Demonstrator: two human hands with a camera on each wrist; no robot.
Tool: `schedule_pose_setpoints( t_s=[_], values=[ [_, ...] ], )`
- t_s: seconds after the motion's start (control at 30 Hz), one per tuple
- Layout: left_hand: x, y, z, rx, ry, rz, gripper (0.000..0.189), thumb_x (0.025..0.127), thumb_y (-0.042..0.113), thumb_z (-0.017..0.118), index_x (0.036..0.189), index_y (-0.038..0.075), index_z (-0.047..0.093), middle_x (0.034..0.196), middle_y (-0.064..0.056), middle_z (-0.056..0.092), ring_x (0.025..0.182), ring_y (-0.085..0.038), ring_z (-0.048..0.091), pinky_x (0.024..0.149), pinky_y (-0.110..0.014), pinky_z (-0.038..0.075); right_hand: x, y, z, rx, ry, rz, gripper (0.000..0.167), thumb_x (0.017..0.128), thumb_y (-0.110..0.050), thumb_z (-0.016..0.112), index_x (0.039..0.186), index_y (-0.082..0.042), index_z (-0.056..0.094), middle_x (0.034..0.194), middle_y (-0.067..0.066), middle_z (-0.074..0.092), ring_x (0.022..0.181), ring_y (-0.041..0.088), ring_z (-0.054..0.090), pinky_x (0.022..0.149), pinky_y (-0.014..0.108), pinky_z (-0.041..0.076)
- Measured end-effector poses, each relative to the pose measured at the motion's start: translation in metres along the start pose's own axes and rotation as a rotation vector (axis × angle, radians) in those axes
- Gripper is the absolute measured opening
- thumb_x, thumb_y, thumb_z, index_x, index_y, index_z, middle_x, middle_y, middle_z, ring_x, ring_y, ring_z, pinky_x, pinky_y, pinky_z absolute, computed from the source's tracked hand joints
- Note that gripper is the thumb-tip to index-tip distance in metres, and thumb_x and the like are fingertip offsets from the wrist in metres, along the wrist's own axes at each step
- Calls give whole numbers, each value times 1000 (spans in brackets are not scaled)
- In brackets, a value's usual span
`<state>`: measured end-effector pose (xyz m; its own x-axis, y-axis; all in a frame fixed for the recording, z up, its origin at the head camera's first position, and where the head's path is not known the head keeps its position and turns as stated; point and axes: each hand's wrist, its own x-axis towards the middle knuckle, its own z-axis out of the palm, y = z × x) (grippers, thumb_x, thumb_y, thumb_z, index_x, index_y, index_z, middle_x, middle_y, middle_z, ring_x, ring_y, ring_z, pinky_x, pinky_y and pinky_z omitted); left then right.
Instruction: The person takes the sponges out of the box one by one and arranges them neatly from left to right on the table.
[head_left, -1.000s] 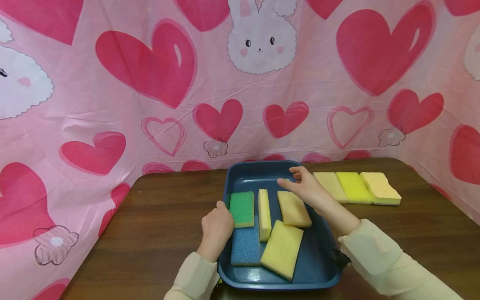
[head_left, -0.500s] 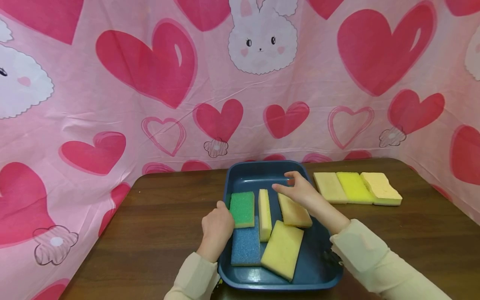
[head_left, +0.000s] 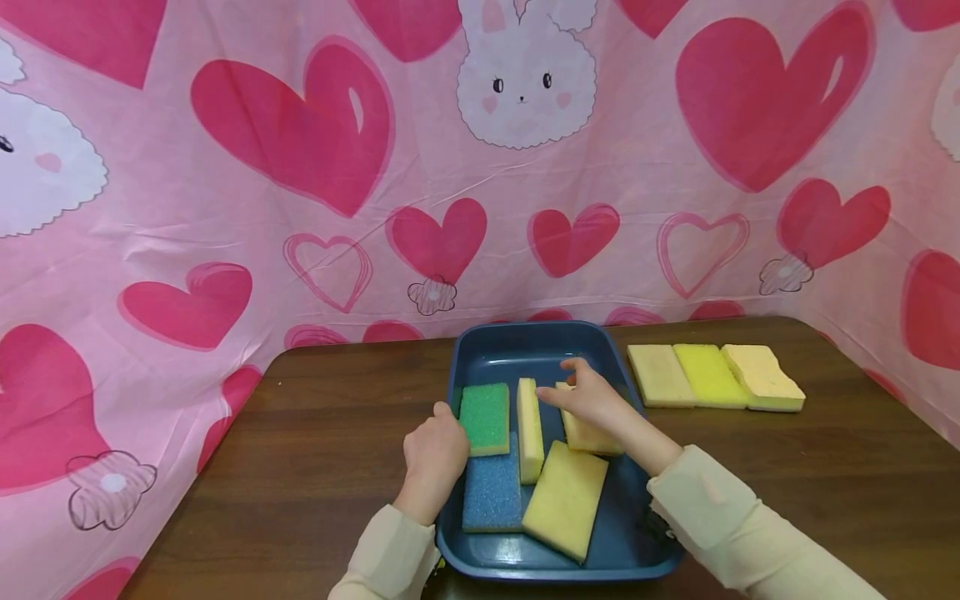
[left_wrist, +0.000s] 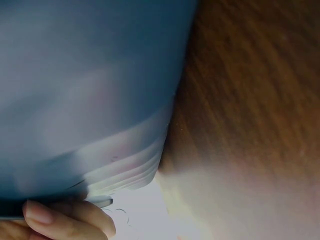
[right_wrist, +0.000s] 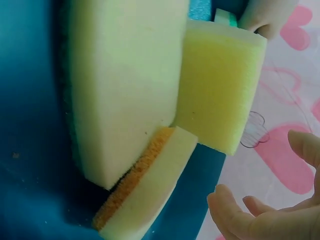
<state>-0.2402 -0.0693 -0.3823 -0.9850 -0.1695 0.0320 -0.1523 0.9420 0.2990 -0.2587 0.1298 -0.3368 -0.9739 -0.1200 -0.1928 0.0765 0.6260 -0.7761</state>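
Note:
A dark blue tray (head_left: 630,533) holds several sponges. My left hand (head_left: 435,446) grips its left rim; in the left wrist view, curled fingers (left_wrist: 65,220) show at that rim. Beside this hand lies a green-topped sponge (head_left: 485,417), overlapping a blue sponge (head_left: 491,496). A narrow yellow sponge (head_left: 529,433) stands on its long edge mid-tray. My right hand (head_left: 592,404) hovers with spread, bent fingers close to its far end, partly hiding a pale sponge (head_left: 588,437). The right wrist view shows that pale sponge's brown scouring layer (right_wrist: 135,175). Another pale yellow sponge (head_left: 568,500) lies slanted nearer me.
Right of the tray, on the brown wooden table (head_left: 337,433), a beige sponge (head_left: 662,377), a bright yellow sponge (head_left: 711,375) and a wavy-edged cream sponge (head_left: 761,377) lie side by side. A pink heart-print cloth (head_left: 420,133) hangs behind the table.
My right hand has moved left and toward me, lower over the tray, and now covers more of the pale sponge. The left hand and the sponges have stayed put.

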Motion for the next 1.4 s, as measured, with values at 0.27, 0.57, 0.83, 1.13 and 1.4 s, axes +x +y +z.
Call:
schedule_pose_setpoints(
  t_s=[0.27,0.57,0.83,1.13,1.4],
  values=[
    [-1,0,-1,-5,4,11,10,94,10,47,90,2,47,65,-13,55,56,-24,55,55,-38,46,1,4,9,-24,-13,3,73,91,-31,63,141,8,27,135,34,43,119,44,49,97,52,44],
    [-1,0,-1,-8,-3,6,11,94,12,49,90,1,47,64,-12,53,55,-23,52,54,-35,45,1,8,18,-52,-25,10,74,91,-29,64,140,12,26,129,32,50,111,37,55,94,49,47],
    [0,-1,0,-8,13,11,11,94,11,49,89,1,48,65,-13,55,56,-24,54,56,-38,47,3,10,20,-82,-22,6,74,90,-29,64,139,12,27,129,32,51,112,38,56,94,49,47],
    [-3,-1,3,-10,29,13,10,94,10,49,88,1,48,63,-13,53,55,-24,53,54,-37,46,1,10,24,-116,-14,-10,70,89,-30,66,138,9,34,124,28,54,102,33,57,88,46,48],
    [-5,0,6,1,52,13,9,94,8,45,89,1,48,67,-16,59,59,-27,60,57,-41,48,-3,12,27,-94,-29,-29,71,89,-27,66,139,9,32,123,28,54,101,32,56,87,46,48]
  ],
)
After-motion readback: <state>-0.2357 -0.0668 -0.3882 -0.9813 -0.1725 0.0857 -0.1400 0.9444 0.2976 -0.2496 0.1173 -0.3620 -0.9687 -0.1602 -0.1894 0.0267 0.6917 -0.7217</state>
